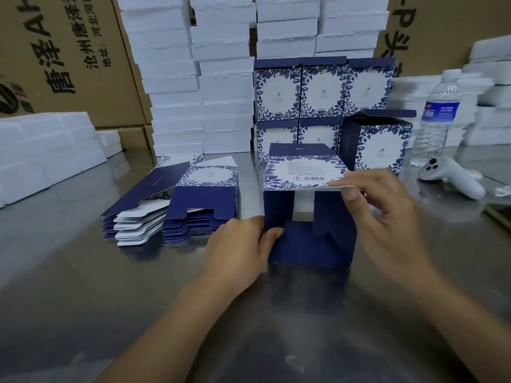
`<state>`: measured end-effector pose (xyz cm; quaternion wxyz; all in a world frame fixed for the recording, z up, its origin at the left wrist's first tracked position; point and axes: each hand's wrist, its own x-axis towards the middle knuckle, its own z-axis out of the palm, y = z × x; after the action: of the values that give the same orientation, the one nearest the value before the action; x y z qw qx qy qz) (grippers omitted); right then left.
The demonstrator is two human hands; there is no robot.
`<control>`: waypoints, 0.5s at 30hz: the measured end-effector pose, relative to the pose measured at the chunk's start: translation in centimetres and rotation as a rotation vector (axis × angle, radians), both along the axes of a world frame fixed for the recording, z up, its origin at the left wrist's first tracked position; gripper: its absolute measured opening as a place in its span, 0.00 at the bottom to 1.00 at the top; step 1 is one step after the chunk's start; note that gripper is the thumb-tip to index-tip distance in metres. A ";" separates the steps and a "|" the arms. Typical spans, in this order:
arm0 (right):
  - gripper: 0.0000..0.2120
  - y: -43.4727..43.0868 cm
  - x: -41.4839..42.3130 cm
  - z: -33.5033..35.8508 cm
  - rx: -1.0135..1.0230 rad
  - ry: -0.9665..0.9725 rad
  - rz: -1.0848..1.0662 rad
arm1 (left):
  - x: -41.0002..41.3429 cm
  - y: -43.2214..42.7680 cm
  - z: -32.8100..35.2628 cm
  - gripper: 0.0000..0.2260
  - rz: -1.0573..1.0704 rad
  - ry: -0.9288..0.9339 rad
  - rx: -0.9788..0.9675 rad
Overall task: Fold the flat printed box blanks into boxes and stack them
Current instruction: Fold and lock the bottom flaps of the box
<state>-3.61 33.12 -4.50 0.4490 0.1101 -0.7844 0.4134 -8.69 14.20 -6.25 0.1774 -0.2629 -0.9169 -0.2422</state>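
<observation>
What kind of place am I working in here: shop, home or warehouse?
Most likely a packing area in a warehouse or small factory: stacked white foam trays, big printed shipping cartons behind them, and a pile of flat box blanks on a steel table beside folded boxes.

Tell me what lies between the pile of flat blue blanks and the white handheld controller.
Head view: the half-folded blue box, held by both hands.

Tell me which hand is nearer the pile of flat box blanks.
Left. The left hand grips the left edge of the box being folded, right beside the pile of flat blanks. The right hand pinches a flap on the box's far side, away from the pile.
</observation>
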 end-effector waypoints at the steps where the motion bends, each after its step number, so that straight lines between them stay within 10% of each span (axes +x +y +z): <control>1: 0.07 0.0 0.0 0.0 0.000 0.001 -0.002 | 0.0 0.0 0.0 0.20 -0.003 -0.010 0.007; 15: 0.10 -0.1 0.1 0.1 0.002 -0.022 -0.025 | -0.4 -0.2 -0.7 0.17 0.009 -0.197 -0.125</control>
<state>-3.49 33.07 -4.41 0.4453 0.0959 -0.7911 0.4083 -9.09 13.97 -6.91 0.0709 -0.2441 -0.9444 -0.2086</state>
